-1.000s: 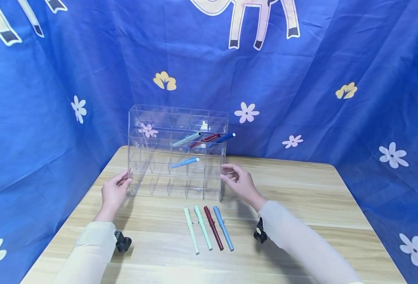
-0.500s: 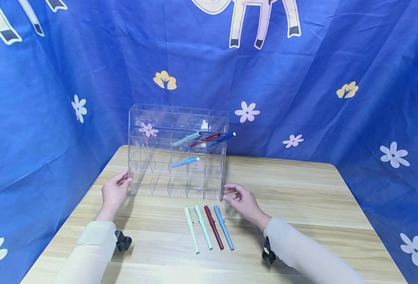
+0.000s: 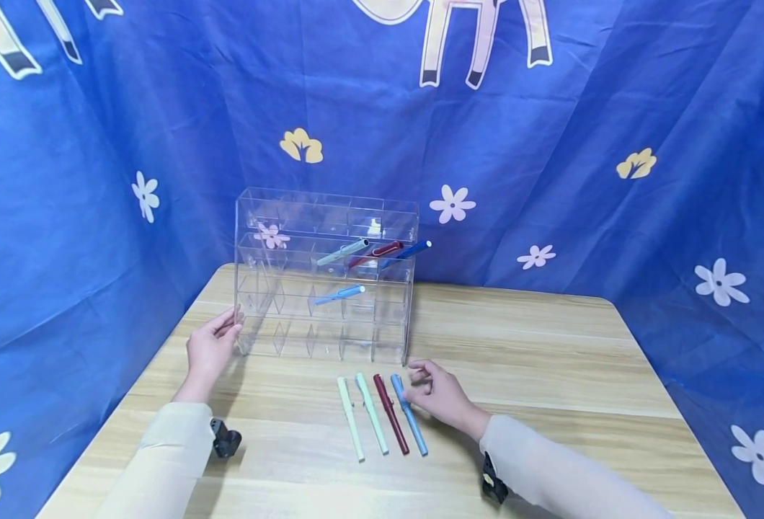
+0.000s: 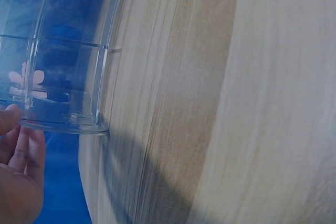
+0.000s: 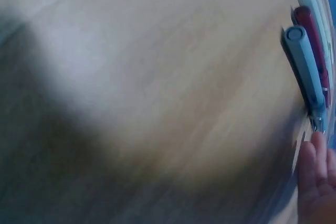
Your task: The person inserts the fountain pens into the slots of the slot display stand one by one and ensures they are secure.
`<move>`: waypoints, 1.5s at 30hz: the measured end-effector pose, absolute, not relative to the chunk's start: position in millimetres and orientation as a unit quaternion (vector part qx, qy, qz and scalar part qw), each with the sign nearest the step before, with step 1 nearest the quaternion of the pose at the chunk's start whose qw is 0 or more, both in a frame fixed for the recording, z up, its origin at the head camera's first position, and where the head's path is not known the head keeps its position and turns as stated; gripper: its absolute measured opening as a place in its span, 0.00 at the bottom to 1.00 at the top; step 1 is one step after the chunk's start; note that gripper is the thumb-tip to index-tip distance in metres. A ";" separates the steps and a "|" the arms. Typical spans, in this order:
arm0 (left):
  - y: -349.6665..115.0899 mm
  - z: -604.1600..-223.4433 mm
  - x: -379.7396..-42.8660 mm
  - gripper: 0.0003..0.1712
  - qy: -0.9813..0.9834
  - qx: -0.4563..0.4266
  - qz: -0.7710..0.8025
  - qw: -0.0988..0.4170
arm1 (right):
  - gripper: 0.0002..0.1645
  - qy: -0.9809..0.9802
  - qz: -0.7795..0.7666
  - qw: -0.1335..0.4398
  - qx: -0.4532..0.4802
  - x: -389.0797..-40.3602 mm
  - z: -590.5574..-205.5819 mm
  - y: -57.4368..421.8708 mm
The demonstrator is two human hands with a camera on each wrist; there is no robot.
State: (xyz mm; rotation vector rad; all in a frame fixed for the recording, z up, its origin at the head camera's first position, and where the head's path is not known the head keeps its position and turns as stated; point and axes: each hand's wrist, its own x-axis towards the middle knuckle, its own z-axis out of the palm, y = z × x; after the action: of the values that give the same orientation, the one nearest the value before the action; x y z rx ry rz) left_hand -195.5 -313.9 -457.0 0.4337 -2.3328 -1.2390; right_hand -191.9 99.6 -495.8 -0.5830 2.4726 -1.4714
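Note:
A clear acrylic pen rack [image 3: 291, 331] with tiered compartments stands on the table. My left hand [image 3: 208, 353] pinches its left side edge, thumb in front and fingers behind, as the left wrist view also shows. Four pens lie side by side before the rack: a blue pen [image 3: 411, 418], a dark red pen [image 3: 391, 416] and two pale green pens [image 3: 372, 416]. My right hand [image 3: 443, 396] is at the blue pen's upper end, fingers loosely bent, thumb close to it. In the right wrist view the fingertips [image 5: 318, 142] are by the blue pen's clip end; contact is unclear.
Inside the rack lean a pale blue-grey pen [image 3: 341, 254], a dark red pen [image 3: 377, 254], a dark blue pen [image 3: 408, 254] and, lower, a light blue pen [image 3: 340, 295]. A blue patterned curtain [image 3: 512, 158] surrounds the wooden table [image 3: 538, 360].
My right hand has moved down from the rack's right side, toward the front, to the blue pen. The left hand stays at the rack's left edge.

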 end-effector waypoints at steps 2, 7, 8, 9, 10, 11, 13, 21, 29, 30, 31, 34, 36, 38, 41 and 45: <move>-313.8 -456.9 -195.4 0.21 -0.850 0.157 -0.447 0.232 | 0.36 0.842 -0.490 0.114 -0.193 -189.7 -495.0 97.5; -313.6 -457.9 -195.3 0.21 -0.846 0.151 -0.452 0.237 | 0.38 0.869 -0.443 0.117 -0.189 -187.1 -492.7 91.6; -313.5 -458.2 -195.3 0.21 -0.845 0.150 -0.455 0.239 | 0.38 0.875 -0.430 0.114 -0.189 -186.8 -492.3 90.7; -313.4 -458.5 -195.3 0.21 -0.843 0.148 -0.458 0.240 | 0.38 0.881 -0.418 0.113 -0.189 -186.6 -491.9 89.9; -313.3 -458.7 -195.3 0.21 -0.842 0.147 -0.460 0.241 | 0.38 0.887 -0.406 0.111 -0.190 -186.5 -491.5 89.2; -313.1 -458.8 -195.3 0.21 -0.840 0.146 -0.464 0.241 | 0.38 0.891 -0.397 0.110 -0.192 -186.3 -490.9 88.7; -312.7 -458.6 -195.0 0.21 -0.839 0.146 -0.466 0.242 | 0.37 0.896 -0.382 0.105 -0.200 -186.2 -490.4 88.0; -312.2 -456.9 -194.2 0.21 -0.839 0.149 -0.465 0.242 | 0.28 0.905 -0.358 0.103 -0.207 -188.0 -491.3 85.3; -313.1 -458.5 -194.1 0.21 -0.840 0.149 -0.465 0.236 | 0.22 0.870 -0.432 0.168 -0.168 -191.5 -488.5 88.2; -313.0 -458.4 -194.0 0.21 -0.840 0.149 -0.465 0.235 | 0.22 0.862 -0.447 0.179 -0.161 -192.4 -488.1 89.1; -312.8 -458.2 -193.8 0.21 -0.840 0.149 -0.466 0.235 | 0.22 0.852 -0.462 0.191 -0.153 -193.5 -487.6 90.1; -312.4 -457.7 -193.7 0.21 -0.840 0.148 -0.467 0.233 | 0.22 0.821 -0.501 0.233 -0.141 -198.3 -485.9 94.3; -312.6 -458.0 -193.9 0.21 -0.841 0.147 -0.464 0.236 | 0.22 0.798 -0.523 0.264 -0.142 -202.5 -484.4 98.2; -312.9 -458.7 -194.3 0.21 -0.842 0.146 -0.461 0.238 | 0.22 0.772 -0.543 0.295 -0.147 -207.8 -483.6 102.5; -313.3 -459.8 -194.6 0.21 -0.842 0.144 -0.461 0.241 | 0.24 0.736 -0.569 0.333 -0.153 -215.8 -483.0 109.3; -312.3 -459.7 -194.3 0.21 -0.838 0.146 -0.467 0.241 | 0.26 0.689 -0.605 0.367 -0.158 -223.2 -481.3 116.5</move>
State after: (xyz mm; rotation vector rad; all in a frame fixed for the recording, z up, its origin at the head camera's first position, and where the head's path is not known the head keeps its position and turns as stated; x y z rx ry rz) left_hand -194.3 -312.3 -459.7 0.3980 -2.2921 -1.2774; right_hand -223.2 116.5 -481.3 -0.4066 1.7694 -1.5542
